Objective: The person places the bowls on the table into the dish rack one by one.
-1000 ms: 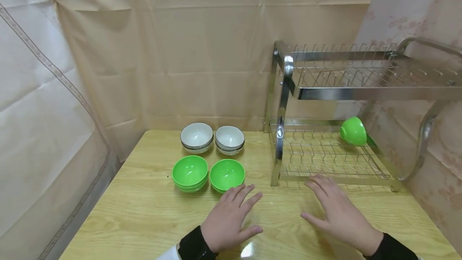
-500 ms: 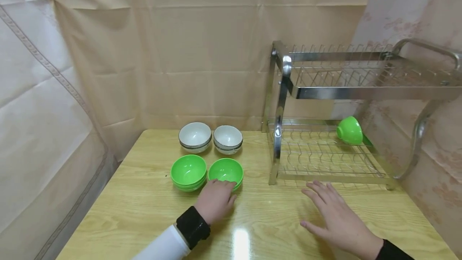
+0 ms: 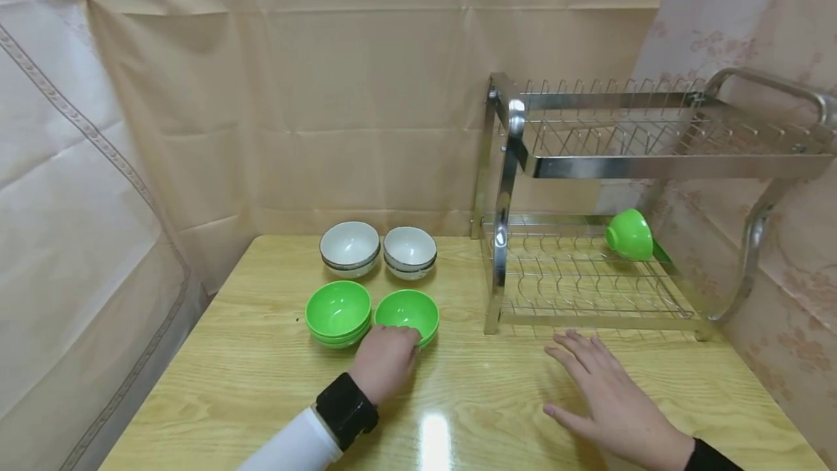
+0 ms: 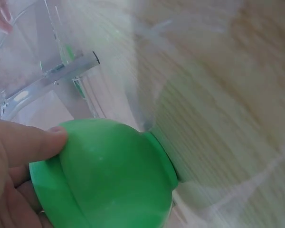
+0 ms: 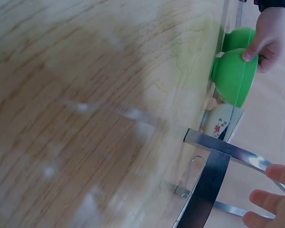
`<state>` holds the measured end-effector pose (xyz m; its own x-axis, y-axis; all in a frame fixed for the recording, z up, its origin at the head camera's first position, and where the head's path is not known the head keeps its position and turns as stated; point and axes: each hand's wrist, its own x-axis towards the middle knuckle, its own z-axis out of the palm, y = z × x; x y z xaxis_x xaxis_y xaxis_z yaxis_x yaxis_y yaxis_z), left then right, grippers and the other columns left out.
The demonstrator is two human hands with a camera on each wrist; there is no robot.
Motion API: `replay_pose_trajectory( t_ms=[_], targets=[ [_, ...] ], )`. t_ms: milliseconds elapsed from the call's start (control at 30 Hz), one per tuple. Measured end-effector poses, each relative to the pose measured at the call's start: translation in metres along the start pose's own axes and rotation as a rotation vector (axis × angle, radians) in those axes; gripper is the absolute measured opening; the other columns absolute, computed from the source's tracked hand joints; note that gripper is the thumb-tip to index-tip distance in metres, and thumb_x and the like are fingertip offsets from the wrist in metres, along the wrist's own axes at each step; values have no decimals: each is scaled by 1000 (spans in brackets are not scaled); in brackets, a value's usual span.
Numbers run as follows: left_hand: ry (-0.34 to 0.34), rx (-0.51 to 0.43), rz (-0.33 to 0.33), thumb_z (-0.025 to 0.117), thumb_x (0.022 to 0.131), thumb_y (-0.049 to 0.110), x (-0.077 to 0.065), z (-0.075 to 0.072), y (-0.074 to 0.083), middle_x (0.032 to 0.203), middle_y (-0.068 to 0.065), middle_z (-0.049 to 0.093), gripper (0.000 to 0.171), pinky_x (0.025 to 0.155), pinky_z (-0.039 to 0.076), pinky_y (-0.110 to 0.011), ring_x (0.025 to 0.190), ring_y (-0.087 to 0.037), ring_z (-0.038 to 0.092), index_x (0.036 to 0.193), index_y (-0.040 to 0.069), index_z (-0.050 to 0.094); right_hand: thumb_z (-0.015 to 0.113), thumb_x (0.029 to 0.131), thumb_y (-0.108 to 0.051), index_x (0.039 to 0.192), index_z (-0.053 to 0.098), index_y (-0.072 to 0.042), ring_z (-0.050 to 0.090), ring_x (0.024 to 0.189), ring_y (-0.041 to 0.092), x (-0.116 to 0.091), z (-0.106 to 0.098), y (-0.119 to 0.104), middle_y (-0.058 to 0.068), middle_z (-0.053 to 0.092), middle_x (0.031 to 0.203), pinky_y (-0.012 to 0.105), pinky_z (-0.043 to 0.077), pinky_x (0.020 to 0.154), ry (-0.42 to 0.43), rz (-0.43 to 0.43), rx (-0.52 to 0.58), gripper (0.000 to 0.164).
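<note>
My left hand (image 3: 384, 363) pinches the near rim of the front right green bowl (image 3: 408, 309), thumb outside and fingers over the inside. In the left wrist view the thumb presses the outer wall of this green bowl (image 4: 114, 175), near a line where bowls nest. A second green stack (image 3: 337, 311) of bowls stands just left of it. My right hand (image 3: 604, 398) holds nothing and hovers with spread, relaxed fingers before the dish rack (image 3: 598, 323). One green bowl (image 3: 630, 234) rests tilted on its side on the rack's lower tier.
Behind the green bowls stand two stacks of white bowls, a left stack (image 3: 349, 244) and a right stack (image 3: 410, 248). The rack's upper tier (image 3: 654, 166) juts out over the lower one. Beige cloth (image 3: 366, 93) hangs at the table's back edge.
My left hand has moved left and forward to the front right green bowl, its spread fingers closing on the rim. The right hand stays nearly still. The view has shifted slightly.
</note>
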<state>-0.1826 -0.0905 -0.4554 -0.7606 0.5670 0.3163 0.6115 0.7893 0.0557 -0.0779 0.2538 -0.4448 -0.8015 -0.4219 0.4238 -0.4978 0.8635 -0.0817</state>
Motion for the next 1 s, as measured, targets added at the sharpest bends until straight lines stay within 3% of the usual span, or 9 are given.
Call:
replay_pose_trajectory(
  t_ms=[433, 633, 733, 833, 1000],
  targets=[
    [48, -37, 7, 69, 91, 22, 0, -7, -1, 68, 10, 63, 16, 62, 46, -32, 62, -11, 60, 76, 21, 64, 80, 78, -49, 136, 52, -9, 39, 135, 37, 0, 0, -3, 14, 48, 143, 31, -1, 121, 31, -27, -9, 76],
    [126, -47, 38, 70, 91, 21, 0, -20, 3, 74, 12, 66, 15, 63, 44, -29, 65, -10, 58, 78, 22, 64, 81, 78, -47, 137, 51, -9, 39, 136, 36, 3, -2, -5, 12, 48, 143, 32, 1, 121, 33, -35, -4, 76],
    [187, -62, 128, 72, 90, 19, -1, -28, 10, 81, 10, 69, 7, 67, 47, -30, 72, -11, 62, 84, 20, 68, 81, 77, -46, 136, 52, -9, 40, 135, 35, 3, -5, -8, 12, 48, 143, 31, 2, 121, 43, -41, 1, 76],
    [224, -73, 262, 71, 91, 18, -5, -36, 20, 85, 10, 70, 3, 71, 48, -30, 76, -11, 62, 89, 19, 70, 82, 76, -45, 137, 52, -8, 40, 135, 33, 4, -8, -12, 11, 48, 143, 30, 3, 121, 57, -55, 11, 77],
    [197, -94, 502, 69, 92, 18, -11, -45, 43, 87, 13, 67, 4, 78, 46, -25, 80, -7, 58, 90, 21, 69, 80, 78, -47, 140, 50, -9, 37, 138, 30, 9, -16, -22, 7, 47, 146, 28, 6, 121, 71, -110, 35, 79]
  ],
)
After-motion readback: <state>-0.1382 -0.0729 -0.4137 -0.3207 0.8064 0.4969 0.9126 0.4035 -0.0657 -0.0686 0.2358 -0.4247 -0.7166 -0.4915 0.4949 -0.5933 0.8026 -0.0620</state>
